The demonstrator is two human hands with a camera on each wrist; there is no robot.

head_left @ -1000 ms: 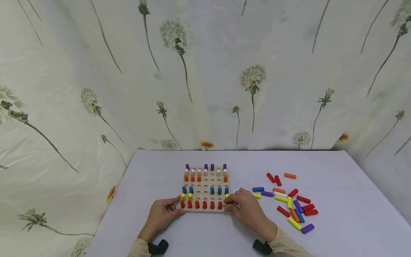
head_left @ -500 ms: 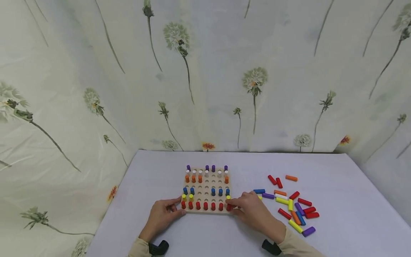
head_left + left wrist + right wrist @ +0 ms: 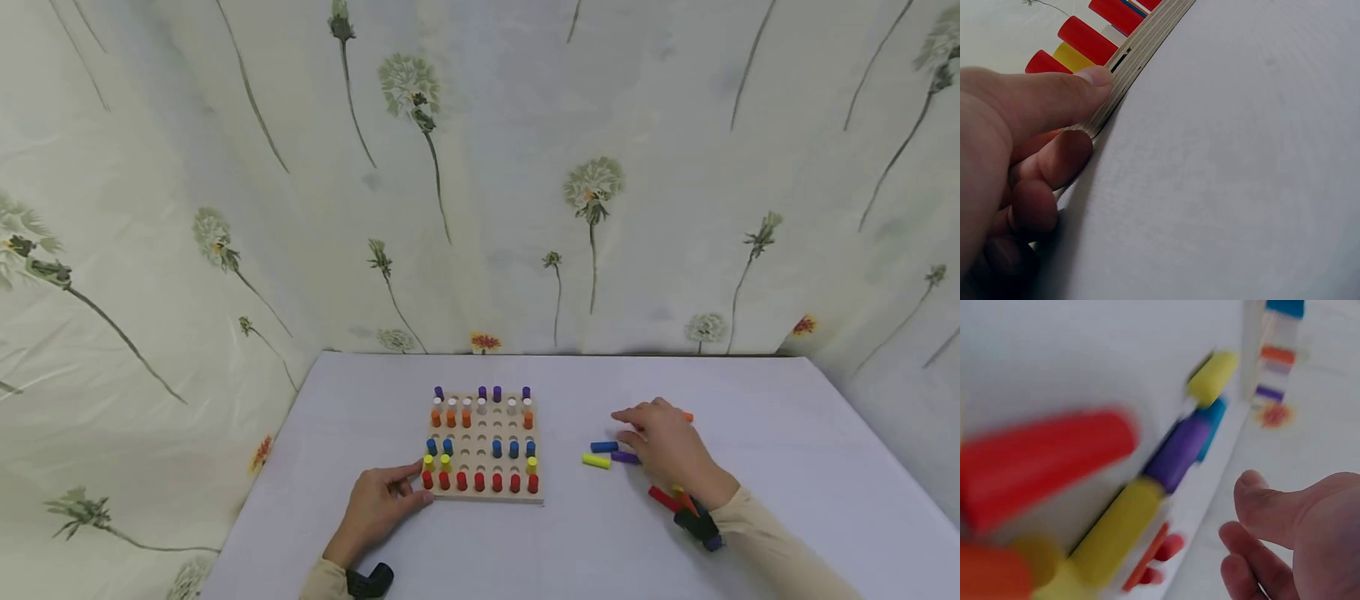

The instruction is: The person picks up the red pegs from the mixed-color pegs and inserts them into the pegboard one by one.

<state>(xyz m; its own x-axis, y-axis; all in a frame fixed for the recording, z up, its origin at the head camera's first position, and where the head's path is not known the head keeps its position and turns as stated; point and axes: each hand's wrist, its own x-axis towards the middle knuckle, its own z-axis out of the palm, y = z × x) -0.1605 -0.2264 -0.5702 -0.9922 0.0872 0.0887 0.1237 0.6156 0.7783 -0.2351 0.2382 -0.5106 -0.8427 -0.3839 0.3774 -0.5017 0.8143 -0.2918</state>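
A wooden pegboard (image 3: 482, 457) stands on the table with rows of coloured pegs upright in its holes. Its front row of red pegs (image 3: 479, 482) runs along the near edge. My left hand (image 3: 381, 502) grips the board's near left corner; in the left wrist view the thumb (image 3: 1066, 97) lies on the layered edge and the other fingers curl at the side. Over the loose pegs to the right hovers my right hand (image 3: 671, 446), thumb and fingers apart, nothing between them. Beside its fingertips lie a blue peg (image 3: 603, 447), a purple peg (image 3: 624, 457) and a yellow peg (image 3: 596, 461).
More loose pegs are partly hidden under the right hand and wrist, among them a red peg (image 3: 663, 498) and an orange peg (image 3: 687, 417). A flower-print sheet (image 3: 510, 208) rises behind the white table (image 3: 360, 392).
My right hand has let go of the red peg at the board's near right corner, which now stands in the front row, and moved right over the loose pegs. The left hand stays put.
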